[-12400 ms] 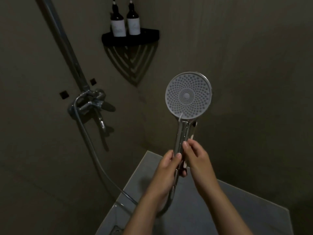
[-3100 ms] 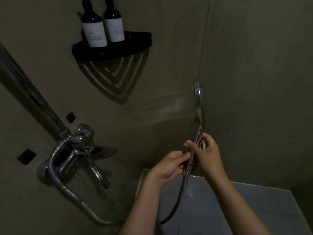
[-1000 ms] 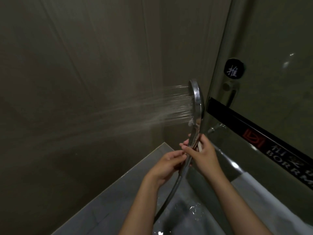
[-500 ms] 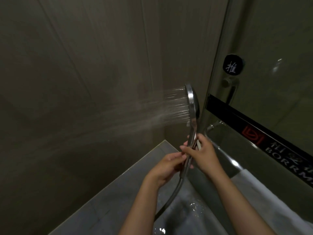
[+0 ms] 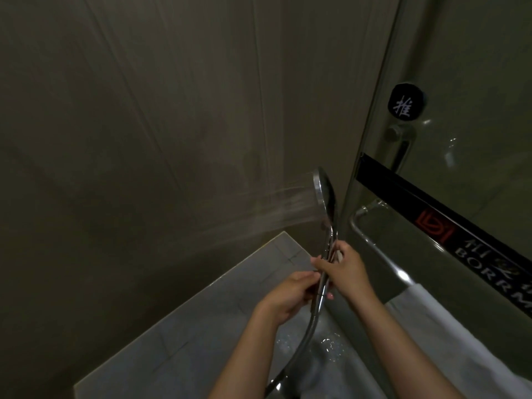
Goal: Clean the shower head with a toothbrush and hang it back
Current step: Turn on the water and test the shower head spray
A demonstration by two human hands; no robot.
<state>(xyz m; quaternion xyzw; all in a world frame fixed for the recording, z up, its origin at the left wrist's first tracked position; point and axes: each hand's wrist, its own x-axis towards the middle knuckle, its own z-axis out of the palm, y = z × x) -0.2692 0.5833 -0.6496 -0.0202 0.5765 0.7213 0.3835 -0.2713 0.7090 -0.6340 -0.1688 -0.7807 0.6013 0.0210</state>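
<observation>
Shower head [image 5: 325, 194] upright at centre-right of frame, seen edge-on, spraying water twd left wall. Right hand [image 5: 345, 273] grips its handle w/ curled fingers; left hand [image 5: 288, 295] just below pinches handle's lower end. Hose [image 5: 299, 349] drops to bottom edge

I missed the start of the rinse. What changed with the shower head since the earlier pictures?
The shower head turned from facing the camera to edge-on and now sprays water leftward at the wall; over the last second it sank a little and the spray thinned. The left hand and right hand still grip its handle.
</observation>
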